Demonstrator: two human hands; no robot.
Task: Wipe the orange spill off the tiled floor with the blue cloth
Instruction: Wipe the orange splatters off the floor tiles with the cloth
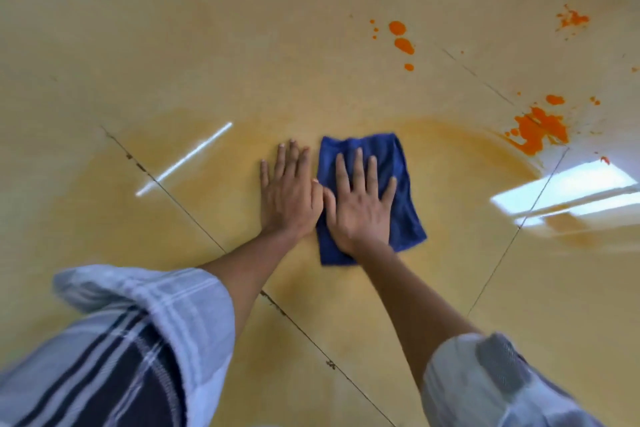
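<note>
Head view: mid-wipe, the blue cloth [370, 198] is pressed to the smeared tiled floor [346, 288] under the flat-fingered right hand [360, 204], the left hand [289, 192] splayed beside it; the orange spill [540, 128] up right should be swept next.

The right hand [360, 204] presses flat, fingers spread, on the blue cloth [398, 184] lying on the tiled floor [207, 45]. The left hand [289, 194] lies flat on the floor just beside it, thumbs touching. Orange spill [540, 130] splatters lie up and right, a pale orange smear [460, 139] arcing around the cloth.
</note>
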